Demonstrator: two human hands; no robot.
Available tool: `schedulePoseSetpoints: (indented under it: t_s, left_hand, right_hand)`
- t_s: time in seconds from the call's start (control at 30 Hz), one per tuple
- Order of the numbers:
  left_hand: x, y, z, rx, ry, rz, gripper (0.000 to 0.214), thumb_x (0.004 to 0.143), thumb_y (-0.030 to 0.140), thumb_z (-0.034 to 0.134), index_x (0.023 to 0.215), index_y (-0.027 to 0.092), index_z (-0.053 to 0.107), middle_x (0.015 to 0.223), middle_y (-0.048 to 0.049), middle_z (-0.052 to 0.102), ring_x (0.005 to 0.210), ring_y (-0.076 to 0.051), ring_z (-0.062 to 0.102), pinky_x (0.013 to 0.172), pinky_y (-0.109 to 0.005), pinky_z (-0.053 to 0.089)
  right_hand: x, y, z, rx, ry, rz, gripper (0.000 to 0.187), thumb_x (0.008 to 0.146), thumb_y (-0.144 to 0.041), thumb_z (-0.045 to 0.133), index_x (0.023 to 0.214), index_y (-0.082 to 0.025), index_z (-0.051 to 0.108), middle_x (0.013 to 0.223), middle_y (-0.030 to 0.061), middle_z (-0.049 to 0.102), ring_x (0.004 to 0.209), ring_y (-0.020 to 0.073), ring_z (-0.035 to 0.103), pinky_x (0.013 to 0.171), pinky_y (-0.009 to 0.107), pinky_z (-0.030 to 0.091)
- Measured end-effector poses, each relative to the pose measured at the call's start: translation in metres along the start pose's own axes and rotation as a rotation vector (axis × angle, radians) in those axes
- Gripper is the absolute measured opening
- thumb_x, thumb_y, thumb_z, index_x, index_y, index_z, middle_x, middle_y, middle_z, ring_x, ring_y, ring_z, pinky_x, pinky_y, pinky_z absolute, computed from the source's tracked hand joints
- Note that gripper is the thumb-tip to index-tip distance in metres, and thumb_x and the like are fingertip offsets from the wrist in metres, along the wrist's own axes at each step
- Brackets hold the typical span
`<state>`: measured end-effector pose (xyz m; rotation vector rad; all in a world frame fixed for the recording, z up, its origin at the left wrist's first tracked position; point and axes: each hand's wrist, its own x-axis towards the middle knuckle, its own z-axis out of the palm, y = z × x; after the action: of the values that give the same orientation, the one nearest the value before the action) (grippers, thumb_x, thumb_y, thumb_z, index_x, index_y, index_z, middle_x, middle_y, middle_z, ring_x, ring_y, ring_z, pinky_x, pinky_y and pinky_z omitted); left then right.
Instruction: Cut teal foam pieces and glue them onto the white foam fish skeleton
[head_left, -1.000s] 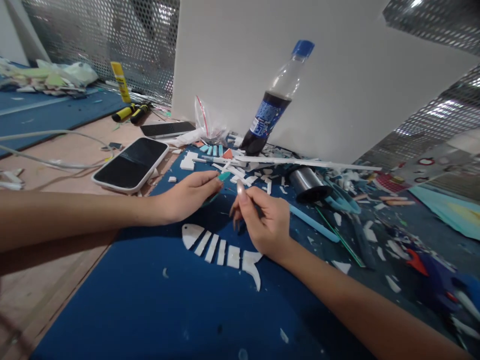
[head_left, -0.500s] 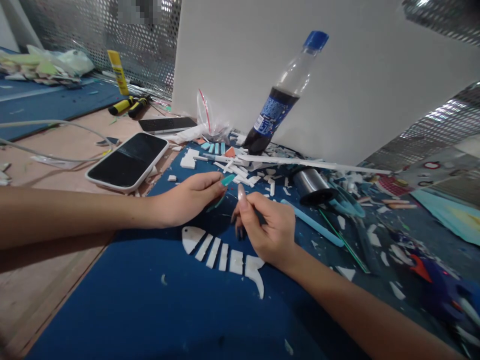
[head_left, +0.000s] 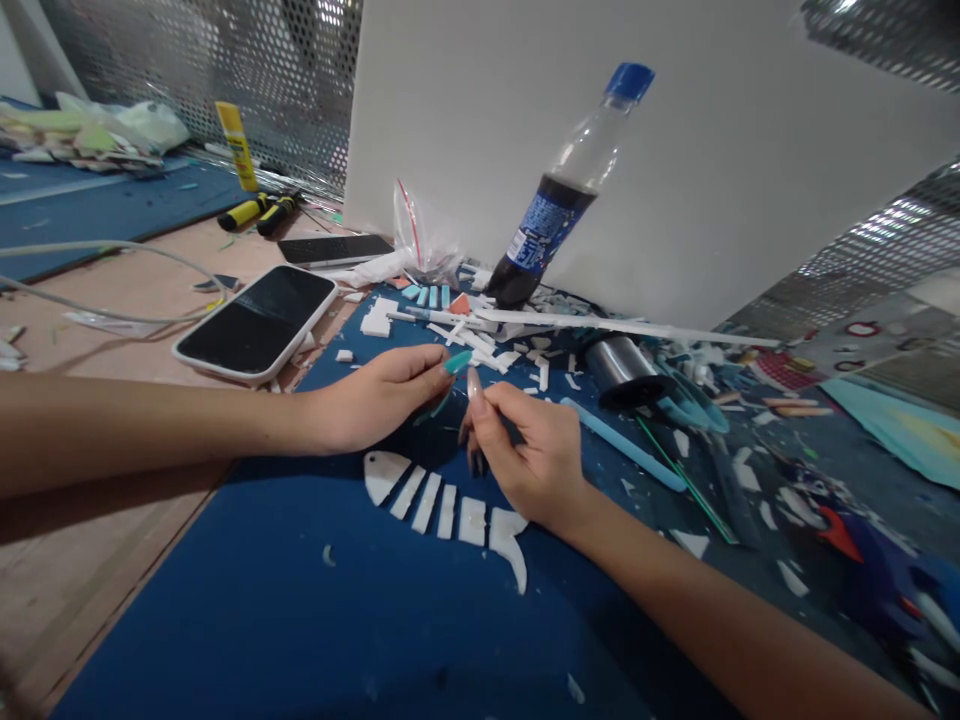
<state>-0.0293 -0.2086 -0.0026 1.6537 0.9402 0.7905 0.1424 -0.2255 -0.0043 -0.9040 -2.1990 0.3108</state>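
A white fish-skeleton shape [head_left: 448,510], laid out from several cut foam pieces, lies on the blue cutting mat [head_left: 315,610]. Just above it my left hand [head_left: 375,398] rests on the mat with fingers curled together, its long teal nail pointing right. Whatever it presses on is hidden under the fingers. My right hand [head_left: 525,450] is closed in a pinch beside it, fingertips down on the mat next to the left fingertips. A thin dark tool seems to sit in the pinch, but it is too small to name.
A tilted cola bottle [head_left: 559,190] leans on a white board [head_left: 675,150] behind the hands. A phone [head_left: 259,320], a second phone [head_left: 334,248], yellow-handled tools [head_left: 259,212], a metal cylinder [head_left: 619,368], a light blue stick [head_left: 622,445] and scattered foam scraps lie around.
The view has tilted slightly. My right hand has edged a little left, towards the left fingertips. The fish pieces have not moved.
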Motion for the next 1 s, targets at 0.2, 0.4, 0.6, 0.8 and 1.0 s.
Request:
schedulePoseSetpoints:
  t_s: [0.2, 0.4, 0.6, 0.8, 1.0]
  left_hand:
    - [-0.001, -0.001, 0.001, 0.012, -0.013, 0.070, 0.024, 0.090, 0.029, 0.033, 0.071, 0.017, 0.040, 0.065, 0.0041, 0.036, 0.056, -0.008, 0.033, 0.054, -0.021, 0.033]
    - [-0.003, 0.001, -0.007, 0.370, 0.196, 0.158, 0.026, 0.088, 0.027, 0.038, 0.065, 0.018, 0.034, 0.060, 0.0041, 0.033, 0.055, -0.009, 0.031, 0.050, -0.023, 0.027]
    - [0.000, -0.001, -0.013, 0.628, 0.260, 0.324, 0.025, 0.088, 0.022, 0.037, 0.064, 0.018, 0.032, 0.059, 0.0037, 0.034, 0.054, -0.009, 0.031, 0.052, -0.024, 0.026]
    - [0.004, -0.006, -0.012, 0.515, 0.257, 0.210, 0.025, 0.091, 0.030, 0.033, 0.070, 0.018, 0.037, 0.062, 0.0037, 0.037, 0.056, -0.009, 0.035, 0.052, -0.022, 0.029]
    - [0.005, -0.003, -0.012, 0.414, 0.198, 0.176, 0.022, 0.091, 0.028, 0.033, 0.074, 0.017, 0.040, 0.065, 0.0036, 0.039, 0.058, -0.008, 0.035, 0.054, -0.022, 0.031]
  right_hand:
    - [0.000, 0.001, 0.001, 0.018, -0.041, 0.031, 0.031, 0.090, -0.019, 0.039, 0.060, -0.018, 0.046, 0.048, -0.0023, 0.051, 0.045, 0.0084, 0.048, 0.049, 0.023, 0.037]
    - [0.002, 0.004, 0.003, 0.136, -0.073, 0.109, 0.032, 0.093, -0.026, 0.038, 0.063, -0.018, 0.047, 0.046, -0.0038, 0.051, 0.043, 0.0073, 0.051, 0.049, 0.020, 0.040]
    - [0.005, 0.009, 0.003, 0.234, -0.063, 0.171, 0.034, 0.093, -0.029, 0.038, 0.063, -0.018, 0.048, 0.043, -0.0054, 0.049, 0.040, 0.0058, 0.051, 0.048, 0.018, 0.041]
    - [0.003, 0.006, 0.002, 0.207, -0.028, 0.113, 0.032, 0.093, -0.027, 0.038, 0.064, -0.018, 0.048, 0.044, -0.0050, 0.049, 0.040, 0.0057, 0.050, 0.048, 0.018, 0.040]
    - [0.001, 0.003, 0.001, 0.156, -0.025, 0.085, 0.032, 0.093, -0.026, 0.037, 0.064, -0.018, 0.048, 0.044, -0.0043, 0.050, 0.040, 0.0062, 0.048, 0.049, 0.020, 0.039]
